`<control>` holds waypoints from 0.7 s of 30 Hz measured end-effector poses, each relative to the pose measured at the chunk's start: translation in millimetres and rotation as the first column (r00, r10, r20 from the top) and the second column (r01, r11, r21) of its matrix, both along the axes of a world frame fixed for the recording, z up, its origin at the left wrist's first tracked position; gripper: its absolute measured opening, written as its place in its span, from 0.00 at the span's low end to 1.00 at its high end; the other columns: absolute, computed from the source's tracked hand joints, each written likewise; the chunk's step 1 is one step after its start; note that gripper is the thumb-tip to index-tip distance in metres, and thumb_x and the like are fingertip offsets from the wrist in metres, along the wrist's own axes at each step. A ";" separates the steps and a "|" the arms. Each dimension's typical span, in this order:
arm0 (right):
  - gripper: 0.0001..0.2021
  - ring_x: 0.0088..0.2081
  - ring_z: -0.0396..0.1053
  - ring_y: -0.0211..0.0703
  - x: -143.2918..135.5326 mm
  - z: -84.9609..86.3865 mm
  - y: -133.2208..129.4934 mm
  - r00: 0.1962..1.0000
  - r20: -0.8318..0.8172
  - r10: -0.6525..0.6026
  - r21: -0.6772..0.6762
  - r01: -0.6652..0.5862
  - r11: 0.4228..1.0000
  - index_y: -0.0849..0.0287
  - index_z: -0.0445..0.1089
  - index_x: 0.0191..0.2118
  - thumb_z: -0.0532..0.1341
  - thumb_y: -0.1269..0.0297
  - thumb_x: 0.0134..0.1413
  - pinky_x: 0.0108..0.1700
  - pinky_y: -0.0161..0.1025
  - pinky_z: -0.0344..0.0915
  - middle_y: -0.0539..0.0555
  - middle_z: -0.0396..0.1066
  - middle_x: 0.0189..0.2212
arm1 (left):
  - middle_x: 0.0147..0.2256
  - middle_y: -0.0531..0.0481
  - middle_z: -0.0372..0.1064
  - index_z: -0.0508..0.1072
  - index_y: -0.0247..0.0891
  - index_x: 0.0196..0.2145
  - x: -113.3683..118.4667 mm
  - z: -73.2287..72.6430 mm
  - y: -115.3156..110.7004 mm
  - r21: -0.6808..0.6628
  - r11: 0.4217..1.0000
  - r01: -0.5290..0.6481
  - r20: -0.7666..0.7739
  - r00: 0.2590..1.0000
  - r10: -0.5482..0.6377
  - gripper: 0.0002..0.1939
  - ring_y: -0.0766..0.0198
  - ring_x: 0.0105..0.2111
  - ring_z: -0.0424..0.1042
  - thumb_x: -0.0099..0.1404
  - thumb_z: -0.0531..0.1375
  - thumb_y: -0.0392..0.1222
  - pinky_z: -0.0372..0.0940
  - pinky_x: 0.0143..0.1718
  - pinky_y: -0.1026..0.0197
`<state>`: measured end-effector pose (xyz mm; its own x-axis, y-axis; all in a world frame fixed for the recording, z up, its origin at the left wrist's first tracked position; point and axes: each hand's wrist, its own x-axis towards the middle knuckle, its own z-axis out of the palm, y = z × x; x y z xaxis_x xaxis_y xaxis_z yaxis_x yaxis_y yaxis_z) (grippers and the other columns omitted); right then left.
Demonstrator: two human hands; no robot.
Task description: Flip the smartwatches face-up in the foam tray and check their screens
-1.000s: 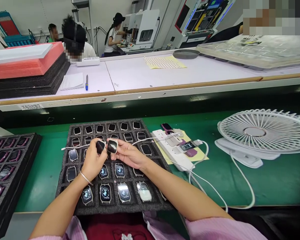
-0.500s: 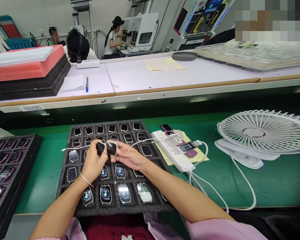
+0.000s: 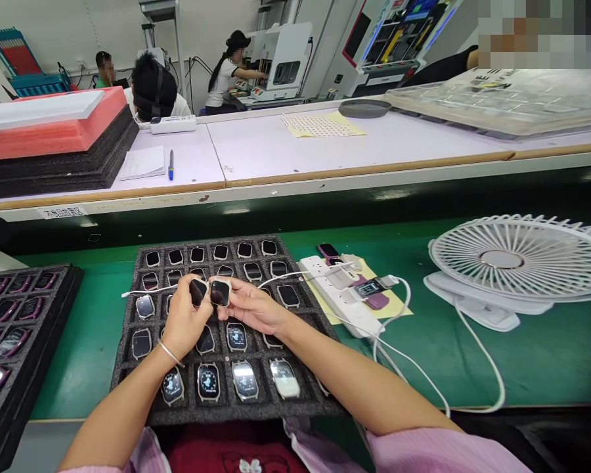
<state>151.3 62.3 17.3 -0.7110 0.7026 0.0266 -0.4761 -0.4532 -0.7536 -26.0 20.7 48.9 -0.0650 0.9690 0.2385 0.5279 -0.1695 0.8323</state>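
Observation:
A dark foam tray (image 3: 177,416) with rows of square watches lies on the green bench before me. Above its middle, my left hand (image 3: 183,322) pinches a dark-faced watch (image 3: 197,293). Close beside it, my right hand (image 3: 256,307) holds a second watch (image 3: 220,293), its screen dark and facing up. The two watches are side by side, almost touching. Several watches in the front rows, such as one near the tray's front edge (image 3: 208,383), show lit faces. A white cable (image 3: 152,291) runs across the tray behind my hands.
Right of the tray, a white power strip (image 3: 342,299) with cables lies on yellow paper. Farther right stands a white fan (image 3: 501,261). Another foam tray (image 3: 73,289) of purple watches is at the left. Behind is a raised shelf (image 3: 276,157); people sit beyond it.
One watch under my hands has gone from a lit face to dark. The glare on the watch in my right hand has faded. Both hands stay almost still.

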 end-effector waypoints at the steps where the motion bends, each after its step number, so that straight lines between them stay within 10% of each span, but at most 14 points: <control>1: 0.28 0.34 0.74 0.40 0.1 0.0 0.1 1.000 0.001 0.000 -0.001 0.000 1.000 0.59 0.69 0.57 0.73 0.58 0.53 0.41 0.39 0.68 0.52 0.75 0.36 | 0.35 0.50 0.70 0.64 0.40 0.45 0.0 -0.2 0.1 0.003 1.000 0.000 -0.003 1.000 0.000 0.14 0.63 0.28 0.68 0.61 0.57 0.44 0.63 0.29 0.62; 21: 0.28 0.34 0.74 0.40 1.0 1.9 -2.2 1.000 0.014 -0.005 -0.002 0.005 1.000 0.58 0.69 0.57 0.73 0.56 0.52 0.42 0.38 0.68 0.51 0.75 0.35 | 0.34 0.49 0.71 0.64 0.39 0.45 0.5 -0.6 -1.3 -0.012 1.000 0.004 -0.008 1.000 -0.004 0.14 0.62 0.29 0.69 0.62 0.56 0.44 0.64 0.29 0.61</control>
<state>152.3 60.1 19.3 -0.7078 0.7062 0.0157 -0.4679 -0.4520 -0.7595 -25.4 19.3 48.3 -0.0595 0.9719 0.2278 0.5342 -0.1618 0.8297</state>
